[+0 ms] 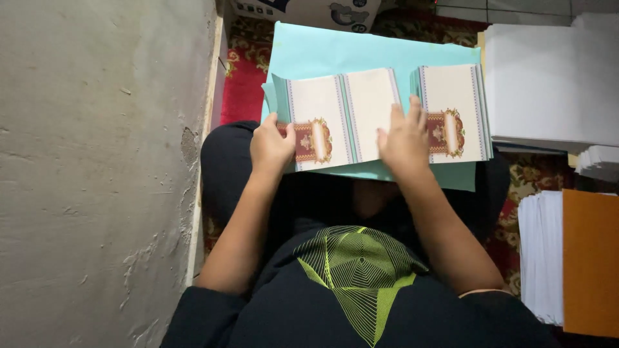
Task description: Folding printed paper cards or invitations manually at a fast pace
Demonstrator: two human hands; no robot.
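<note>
Seated lap nearest; printed cover sheet (342,119) is pressed flat by left hand (271,147) and right hand (405,138), fingers spread, nothing clamped; edges are best squared before creasing.

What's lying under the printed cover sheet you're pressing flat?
Under the printed cover sheet lies a larger light blue paper sheet, showing above and below it. The left hand and right hand press on the sheet. Whatever lies beneath the blue paper is covered.

Printed cards (342,119): smooth paper; wall (97,161): rough plaster; carpet (242,90): woven.
</note>
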